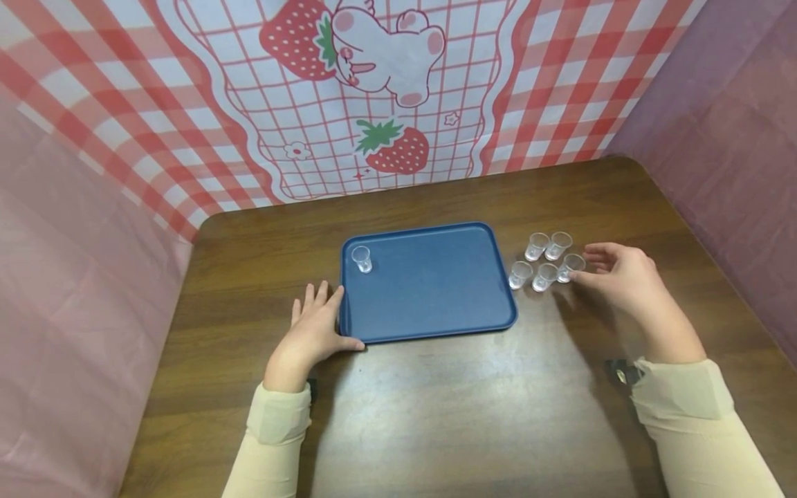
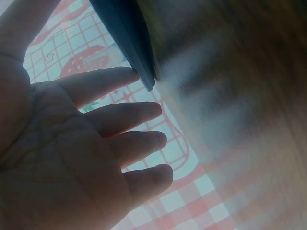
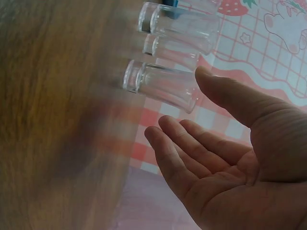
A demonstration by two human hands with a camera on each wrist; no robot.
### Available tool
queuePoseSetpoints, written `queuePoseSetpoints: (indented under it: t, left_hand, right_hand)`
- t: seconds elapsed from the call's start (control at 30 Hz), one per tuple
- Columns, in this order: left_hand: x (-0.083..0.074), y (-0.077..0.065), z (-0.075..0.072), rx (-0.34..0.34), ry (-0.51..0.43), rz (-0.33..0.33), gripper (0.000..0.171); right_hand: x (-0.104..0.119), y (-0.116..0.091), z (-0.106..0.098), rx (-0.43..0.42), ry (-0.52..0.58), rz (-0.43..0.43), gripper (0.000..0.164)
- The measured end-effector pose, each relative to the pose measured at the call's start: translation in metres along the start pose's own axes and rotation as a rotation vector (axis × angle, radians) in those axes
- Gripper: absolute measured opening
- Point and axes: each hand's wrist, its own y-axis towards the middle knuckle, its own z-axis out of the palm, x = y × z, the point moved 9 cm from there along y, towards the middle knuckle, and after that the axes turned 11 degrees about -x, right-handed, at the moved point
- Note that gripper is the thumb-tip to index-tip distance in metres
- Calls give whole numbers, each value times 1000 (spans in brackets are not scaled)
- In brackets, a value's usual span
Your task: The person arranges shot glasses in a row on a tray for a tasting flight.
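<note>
A blue rectangular tray (image 1: 429,283) lies on the table with one clear shot glass (image 1: 362,259) upright near its far left corner. At the tray's near left corner is my left hand (image 1: 314,328), its fingers spread and straight. In the left wrist view the index fingertip meets the edge of the tray (image 2: 129,43). Right of the tray, several clear shot glasses stand upright in a cluster. My right hand (image 1: 629,280) is beside the rightmost glass (image 1: 570,268), thumb and fingers apart. In the right wrist view the thumb tip is right at the rim of that glass (image 3: 165,86).
The brown wooden table (image 1: 423,415) has rounded far corners. Behind it hangs a red-and-white checked cloth (image 1: 560,83) with strawberries and a cartoon animal. Pink curtains (image 1: 735,138) flank both sides. A small dark device (image 1: 623,372) sits at the right wrist.
</note>
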Motion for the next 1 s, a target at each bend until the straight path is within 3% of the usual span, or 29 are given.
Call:
queuePoseSetpoints:
  t: [0.3, 1.0]
  left_hand:
    - [0, 0, 0, 3, -8, -10, 118]
    - [-1, -1, 0, 0, -5, -2, 117]
  right_hand:
    - [4, 5, 4, -4, -94, -40, 51]
    - [-4, 10, 13, 14, -83, -63, 42]
